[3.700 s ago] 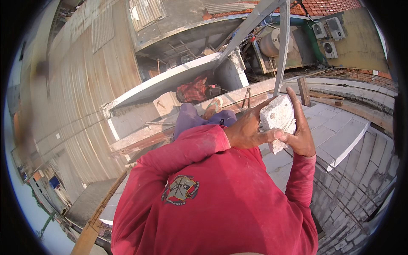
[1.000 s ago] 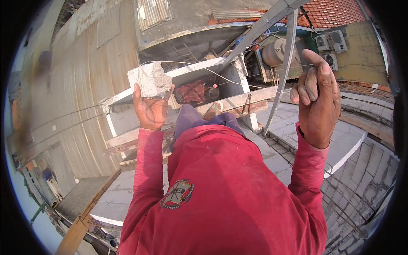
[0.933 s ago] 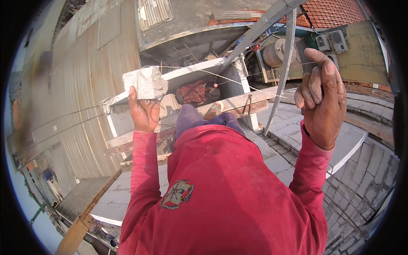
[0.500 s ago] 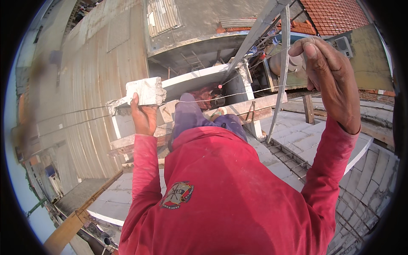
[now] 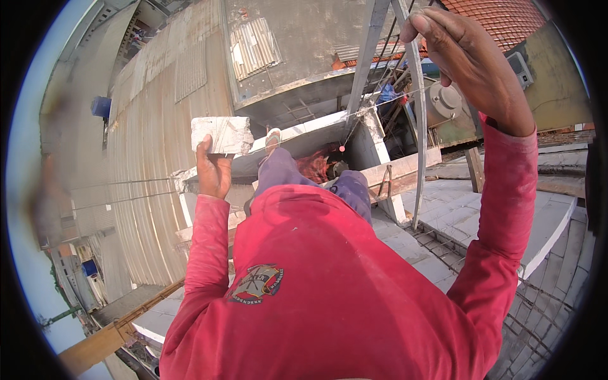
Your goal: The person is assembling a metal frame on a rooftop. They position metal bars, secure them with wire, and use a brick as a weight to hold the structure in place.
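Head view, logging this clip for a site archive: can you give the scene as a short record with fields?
Setting: rooftop wall of pale blocks, corrugated metal wall below
Left hand: raised, gripping a white block from underneath
Right hand: raised, fingers pinched as on a thin string; the string itself is hard to make out
Clothing: red long sleeves
Nearby: upright steel bar, timber plank

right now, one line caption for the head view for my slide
Left hand lifts a pale block while the right hand grips a metal pole.
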Tool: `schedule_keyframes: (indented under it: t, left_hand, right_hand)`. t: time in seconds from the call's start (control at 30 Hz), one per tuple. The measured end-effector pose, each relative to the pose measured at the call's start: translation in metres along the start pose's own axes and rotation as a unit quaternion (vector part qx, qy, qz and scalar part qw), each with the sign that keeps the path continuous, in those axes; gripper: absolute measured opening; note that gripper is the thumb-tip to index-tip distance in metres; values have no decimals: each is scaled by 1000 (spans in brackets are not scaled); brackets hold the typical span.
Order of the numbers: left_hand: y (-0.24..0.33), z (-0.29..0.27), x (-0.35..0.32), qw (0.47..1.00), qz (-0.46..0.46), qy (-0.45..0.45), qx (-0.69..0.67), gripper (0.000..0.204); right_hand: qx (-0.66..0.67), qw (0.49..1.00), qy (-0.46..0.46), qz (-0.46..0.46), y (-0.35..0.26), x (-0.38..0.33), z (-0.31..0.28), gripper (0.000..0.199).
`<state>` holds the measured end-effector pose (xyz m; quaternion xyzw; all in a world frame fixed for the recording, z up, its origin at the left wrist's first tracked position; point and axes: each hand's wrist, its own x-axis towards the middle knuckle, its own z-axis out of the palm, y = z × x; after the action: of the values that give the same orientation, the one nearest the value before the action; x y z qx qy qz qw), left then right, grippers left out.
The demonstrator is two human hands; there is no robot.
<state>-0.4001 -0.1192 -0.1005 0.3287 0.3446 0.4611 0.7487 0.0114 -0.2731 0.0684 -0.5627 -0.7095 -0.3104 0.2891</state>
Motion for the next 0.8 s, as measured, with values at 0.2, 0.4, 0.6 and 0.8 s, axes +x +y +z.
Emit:
schedule_keyframes:
  t: [0.2, 0.4, 0.6, 0.8]
  left_hand:
    - [-8, 7, 18, 999, -12, -12, 30, 37]
    - [-15, 10, 47, 999, -27, -16, 39, 35]
    - [-14, 32, 71, 997, -45, -64, -21, 40]
    - [-13, 56, 95, 958, -104, -133, -233, 39]
  right_hand:
    - [234, 949, -138, 160, -2, 15, -16, 23]
    - [308, 824, -261, 399, -26, 47, -51, 24]
    - [314, 825, -241, 403, -25, 52, -65, 17]
    - [324, 831, -220, 394, -27, 76, -83, 12]
